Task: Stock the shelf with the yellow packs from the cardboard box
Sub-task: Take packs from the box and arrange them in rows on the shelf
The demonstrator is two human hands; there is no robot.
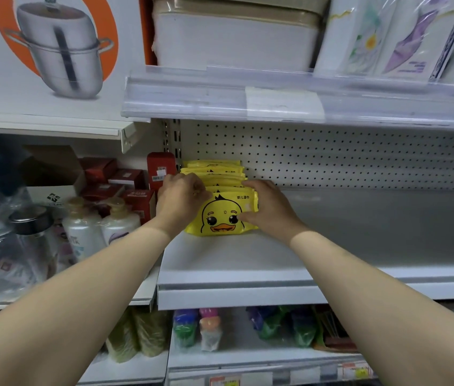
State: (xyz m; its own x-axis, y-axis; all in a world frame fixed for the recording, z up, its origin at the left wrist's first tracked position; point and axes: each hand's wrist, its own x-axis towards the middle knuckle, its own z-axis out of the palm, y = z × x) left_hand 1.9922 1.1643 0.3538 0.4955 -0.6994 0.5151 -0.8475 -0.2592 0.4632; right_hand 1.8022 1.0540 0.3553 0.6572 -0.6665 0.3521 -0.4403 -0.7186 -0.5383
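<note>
Both hands are in on the shelf [359,232], working at its left end. My left hand [181,199] has its fingers curled over the top left corner of the front yellow pack [223,215], the one with the duck face looking out at me. My right hand [270,207] grasps the same pack from the other side, fingers over the top right edge and thumb pressed on its face. The pack stands upright on the shelf, touching the row of yellow packs [214,169] behind it, and that row runs back to the pegboard panel [331,157].

So where does that leave the job? I judge one column is close to filled, front to back, tucked against the left upright next to the red boxes [114,176] on the neighbouring shelf. To the right of my hands the shelf is bare grey metal all the way across, so most of the stocking is ahead of me. The cardboard box is out of view, so I cannot tell how many packs are left in it. I reckon this pack needs squaring up with the row, then more columns alongside it.
</note>
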